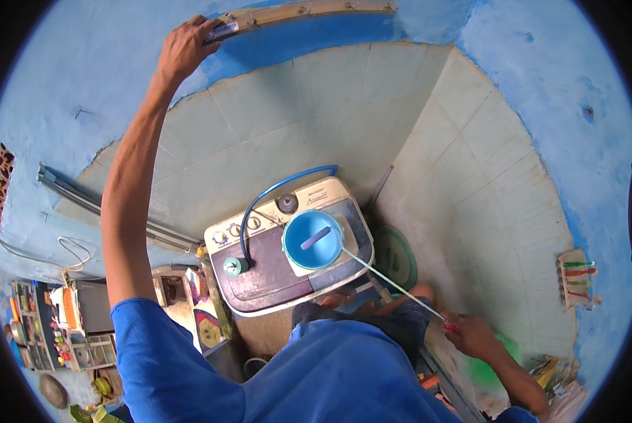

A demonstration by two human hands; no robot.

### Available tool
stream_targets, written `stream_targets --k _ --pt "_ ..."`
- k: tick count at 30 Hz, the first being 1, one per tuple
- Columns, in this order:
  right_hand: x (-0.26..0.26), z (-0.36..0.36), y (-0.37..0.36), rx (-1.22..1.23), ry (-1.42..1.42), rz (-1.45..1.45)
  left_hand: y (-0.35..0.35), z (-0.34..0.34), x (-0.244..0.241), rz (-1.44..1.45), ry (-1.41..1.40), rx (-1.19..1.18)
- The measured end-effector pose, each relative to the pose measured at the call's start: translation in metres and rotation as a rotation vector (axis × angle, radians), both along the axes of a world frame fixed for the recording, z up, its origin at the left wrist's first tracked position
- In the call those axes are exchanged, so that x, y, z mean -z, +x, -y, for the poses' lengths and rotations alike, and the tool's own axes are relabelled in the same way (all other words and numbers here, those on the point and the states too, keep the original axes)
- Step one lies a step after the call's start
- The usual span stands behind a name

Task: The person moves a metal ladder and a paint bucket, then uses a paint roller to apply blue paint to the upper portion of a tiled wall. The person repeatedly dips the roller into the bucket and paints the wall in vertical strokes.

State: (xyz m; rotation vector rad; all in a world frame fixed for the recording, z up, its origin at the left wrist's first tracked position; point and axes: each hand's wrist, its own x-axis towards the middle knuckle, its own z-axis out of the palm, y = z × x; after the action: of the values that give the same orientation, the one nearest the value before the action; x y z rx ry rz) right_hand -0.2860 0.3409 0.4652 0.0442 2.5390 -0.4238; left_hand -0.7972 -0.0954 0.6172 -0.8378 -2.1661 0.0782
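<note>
My left hand (189, 45) is raised to the wall, its fingers at the end of a wooden rail (305, 11) beside a small printed label or packet (222, 31). Low on the right, my right hand (469, 333) is closed around the red handle (449, 326) of a thin rod (390, 280). The rod reaches to the rim of a light-blue plastic bucket (313, 257), which stands on a Sharp twin-tub washing machine (268, 275). A blue-grey bar-shaped thing (316, 238) lies in or across the bucket. A blue hose (279, 185) curves over the machine's control panel.
A green round basin (398, 256) stands by the machine's right side. Toothbrushes sit in a wall holder (575, 280) at right. Grey rails (83, 195) lean along the left wall, above shelves (30, 322) with kitchen things. Tiled walls meet in a corner ahead.
</note>
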Motion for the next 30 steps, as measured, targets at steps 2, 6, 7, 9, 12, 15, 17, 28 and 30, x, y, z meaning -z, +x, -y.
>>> stream_targets --k 2,6,7,9,12,15,17,28,30 --pt "0.007 -0.002 0.006 -0.008 0.009 -0.051 0.004 -0.002 -0.007 0.080 -0.021 -0.034" --pt "0.011 -0.001 0.014 0.016 -0.021 -0.088 0.008 -0.005 -0.018 0.160 -0.064 -0.050" --pt "0.009 -0.001 0.014 0.029 -0.026 -0.072 0.006 -0.004 -0.019 0.160 -0.066 -0.031" --pt "0.005 -0.002 0.015 0.062 -0.033 -0.042 0.005 -0.002 -0.018 0.151 -0.061 -0.051" --pt "0.017 -0.008 0.026 0.122 -0.052 -0.119 0.003 -0.004 -0.017 0.142 -0.059 -0.054" --pt "0.029 -0.014 0.039 0.110 -0.001 -0.181 0.003 -0.005 -0.018 0.140 -0.078 -0.067" --pt "0.034 -0.013 0.042 0.153 -0.021 -0.188 0.003 -0.004 -0.016 0.127 -0.077 -0.066" --pt "0.072 0.021 -0.016 0.312 -0.255 -0.515 -0.002 -0.001 -0.016 0.119 -0.069 -0.055" --pt "0.082 0.037 -0.044 0.315 -0.357 -0.647 -0.002 -0.004 -0.016 0.161 -0.044 -0.069"
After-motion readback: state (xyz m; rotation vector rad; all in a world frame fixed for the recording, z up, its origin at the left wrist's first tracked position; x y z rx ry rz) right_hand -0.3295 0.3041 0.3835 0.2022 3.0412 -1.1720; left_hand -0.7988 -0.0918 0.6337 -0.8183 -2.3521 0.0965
